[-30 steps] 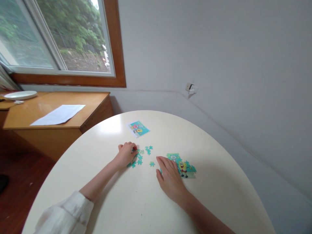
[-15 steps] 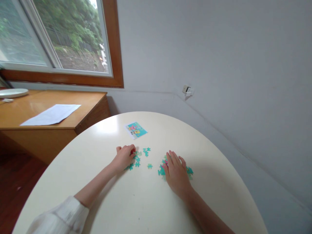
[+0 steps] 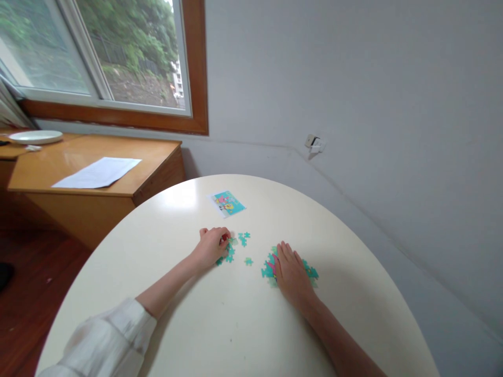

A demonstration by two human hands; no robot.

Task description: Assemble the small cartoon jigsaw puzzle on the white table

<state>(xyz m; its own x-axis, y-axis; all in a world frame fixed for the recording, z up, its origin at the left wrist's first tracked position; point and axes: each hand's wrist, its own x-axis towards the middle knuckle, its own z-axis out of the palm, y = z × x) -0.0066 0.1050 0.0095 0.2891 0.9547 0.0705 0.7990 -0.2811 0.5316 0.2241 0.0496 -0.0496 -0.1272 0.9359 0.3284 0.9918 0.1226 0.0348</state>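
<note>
My left hand [image 3: 213, 247] rests at the left edge of a small group of loose teal jigsaw pieces [image 3: 230, 252], its fingers curled. A reddish spot shows among those fingers, too small to make out. More teal pieces [image 3: 243, 239] lie just to the right, and a single piece [image 3: 249, 261] sits apart nearer me. Flat over a heap of teal, green and pink jigsaw pieces [image 3: 268, 271] lies my right hand [image 3: 293, 272], fingers stretched out. It hides the middle of the heap. Farther back is a small picture card [image 3: 228, 203] with colourful cartoon figures on teal.
A round cream table [image 3: 204, 324] carries everything near my hands. Left of it stands a wooden desk [image 3: 157, 157] with a paper sheet [image 3: 98, 173] and a white round dish [image 3: 36, 137]. The wall with a socket [image 3: 313, 141] rises behind, beside a window.
The view has shifted, so everything sits a little farther right and higher. My right hand lies flatter on the heap, and more pink shows beside it. A reddish spot now appears in my left fingers.
</note>
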